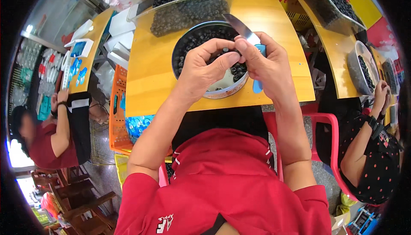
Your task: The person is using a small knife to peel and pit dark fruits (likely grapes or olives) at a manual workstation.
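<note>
Both hands over the near edge of the yellow table [154, 63]. Left hand [201, 70] pinched shut on a small dark berry [231, 55]; right hand [265, 65] wrapped around a blue-handled knife [239, 27], blade pointing far-left. Looks like the coring/cutting step; next needs blade on berry, above round bowl [182, 48] of berries. Clear bin [188, 5] beyond

We count two hands at work, our left hand [204, 65] and right hand [266, 65], plus one knife [243, 31]. One round bowl [195, 42] of dark berries sits in front of us, and two clear trays, one tray [188, 3] straight ahead and another tray [327, 5] to the right. Two other people nearby, one person [47, 143] left, one person [376, 158] right. Berries: way too many to count.
</note>
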A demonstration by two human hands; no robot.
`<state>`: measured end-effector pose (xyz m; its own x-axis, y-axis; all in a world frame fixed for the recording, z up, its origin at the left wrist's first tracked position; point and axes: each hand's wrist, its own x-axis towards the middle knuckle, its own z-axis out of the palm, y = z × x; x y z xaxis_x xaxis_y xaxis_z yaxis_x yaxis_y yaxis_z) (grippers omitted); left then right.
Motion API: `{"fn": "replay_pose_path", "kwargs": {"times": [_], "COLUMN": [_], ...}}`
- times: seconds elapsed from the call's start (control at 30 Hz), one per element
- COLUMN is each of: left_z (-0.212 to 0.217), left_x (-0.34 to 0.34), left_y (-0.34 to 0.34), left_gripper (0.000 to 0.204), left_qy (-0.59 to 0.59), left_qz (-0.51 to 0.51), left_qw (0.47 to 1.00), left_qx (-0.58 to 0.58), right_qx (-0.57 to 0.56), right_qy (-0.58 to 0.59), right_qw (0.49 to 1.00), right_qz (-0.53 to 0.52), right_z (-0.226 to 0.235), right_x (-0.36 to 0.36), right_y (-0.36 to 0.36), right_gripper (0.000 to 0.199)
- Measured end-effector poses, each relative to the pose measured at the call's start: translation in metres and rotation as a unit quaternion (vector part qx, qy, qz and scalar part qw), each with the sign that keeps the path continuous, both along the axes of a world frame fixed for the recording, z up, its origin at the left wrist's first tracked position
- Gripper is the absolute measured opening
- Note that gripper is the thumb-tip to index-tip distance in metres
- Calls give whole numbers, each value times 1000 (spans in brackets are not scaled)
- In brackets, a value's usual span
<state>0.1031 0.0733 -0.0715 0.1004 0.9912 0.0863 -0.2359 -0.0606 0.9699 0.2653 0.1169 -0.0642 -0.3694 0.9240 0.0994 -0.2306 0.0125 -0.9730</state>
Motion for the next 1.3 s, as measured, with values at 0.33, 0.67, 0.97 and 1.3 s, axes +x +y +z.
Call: {"fn": "replay_pose_path", "kwargs": {"times": [0.33, 0.67, 0.97, 1.3], "left_z": [-7, -5, -4, -5], "left_x": [-2, 4, 3, 3], "left_y": [-6, -9, -7, -9], "left_gripper": [22, 21, 20, 19], "left_qy": [-162, -14, -147, -92], "left_qz": [-34, 67, 27, 70], "left_qw": [986, 995, 988, 991], "left_qx": [13, 75, 34, 63], "right_qx": [-60, -56, 17, 158], "right_qy": [93, 81, 59, -61], "right_qw": [992, 993, 997, 985], "right_qz": [67, 64, 49, 7], "right_z": [2, 1, 7, 7], "right_x": [0, -3, -3, -5], "right_y": [-6, -8, -12, -19], "right_gripper": [22, 23, 26, 31]}}
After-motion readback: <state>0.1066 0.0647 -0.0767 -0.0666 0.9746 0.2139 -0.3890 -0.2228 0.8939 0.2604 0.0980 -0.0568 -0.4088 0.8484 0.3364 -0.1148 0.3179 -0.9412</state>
